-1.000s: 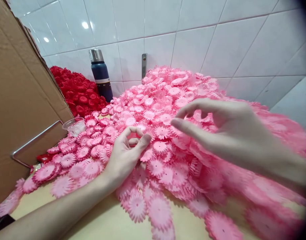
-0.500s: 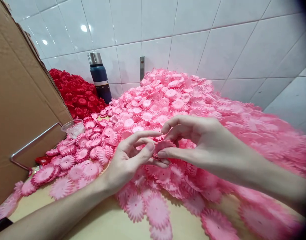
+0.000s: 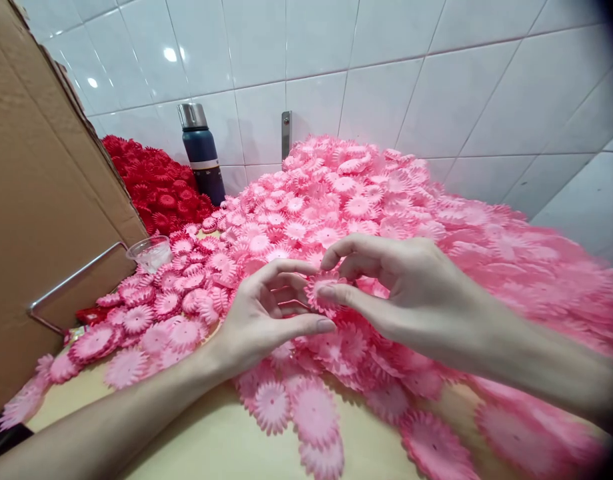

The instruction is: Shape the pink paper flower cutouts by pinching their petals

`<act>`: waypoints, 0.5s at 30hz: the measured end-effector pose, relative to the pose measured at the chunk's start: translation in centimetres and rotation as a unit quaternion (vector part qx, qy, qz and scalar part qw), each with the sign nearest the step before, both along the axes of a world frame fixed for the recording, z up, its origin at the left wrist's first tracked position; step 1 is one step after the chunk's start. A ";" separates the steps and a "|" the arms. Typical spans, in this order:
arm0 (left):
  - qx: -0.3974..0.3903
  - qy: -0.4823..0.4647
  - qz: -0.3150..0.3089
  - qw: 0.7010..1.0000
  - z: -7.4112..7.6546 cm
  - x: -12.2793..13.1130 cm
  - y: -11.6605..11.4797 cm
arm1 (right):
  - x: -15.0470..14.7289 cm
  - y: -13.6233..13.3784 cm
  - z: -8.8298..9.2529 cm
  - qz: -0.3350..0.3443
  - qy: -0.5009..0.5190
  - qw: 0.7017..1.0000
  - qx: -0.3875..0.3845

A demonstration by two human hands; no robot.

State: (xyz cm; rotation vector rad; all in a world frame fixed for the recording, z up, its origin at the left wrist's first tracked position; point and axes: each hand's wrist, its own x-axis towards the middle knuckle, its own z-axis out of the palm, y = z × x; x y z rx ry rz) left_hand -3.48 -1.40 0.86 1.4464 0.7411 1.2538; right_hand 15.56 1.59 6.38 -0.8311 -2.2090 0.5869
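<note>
My right hand (image 3: 386,280) pinches a pink, scalloped petal disc (image 3: 319,292) between thumb and fingertips, over the middle of the pile. Just left of it is my left hand (image 3: 271,310), its thumb spread away from the curled fingers. Those fingertips reach the disc's left edge; whether they touch it I cannot tell. Below and behind both hands lies a big heap of similar pink petal discs (image 3: 359,207), some stacked in layers with darker edges.
A dark blue bottle (image 3: 203,157) stands by the tiled wall (image 3: 391,100), beside a red petal heap (image 3: 159,183). On the left are a cardboard box (image 3: 46,200), a bent metal rod (image 3: 76,277) and a clear plastic cup (image 3: 151,253). The pale tabletop (image 3: 196,433) shows in front.
My left thumb has come off the petal disc and moved down, apart from the fingers. The disc has turned more upright in my right hand.
</note>
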 end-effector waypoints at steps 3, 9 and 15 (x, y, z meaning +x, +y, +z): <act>0.004 0.005 0.015 1.000 -0.1 0.0 0.1 | -0.1 -0.1 -0.1 0.006 -0.003 1.000 0.007; 0.000 0.014 0.031 0.999 -0.1 0.3 0.0 | 0.0 0.1 -0.3 0.035 -0.029 0.997 0.056; -0.054 -0.010 0.021 0.998 0.2 0.7 -0.2 | 1.1 0.8 -1.2 0.086 -0.159 0.971 0.156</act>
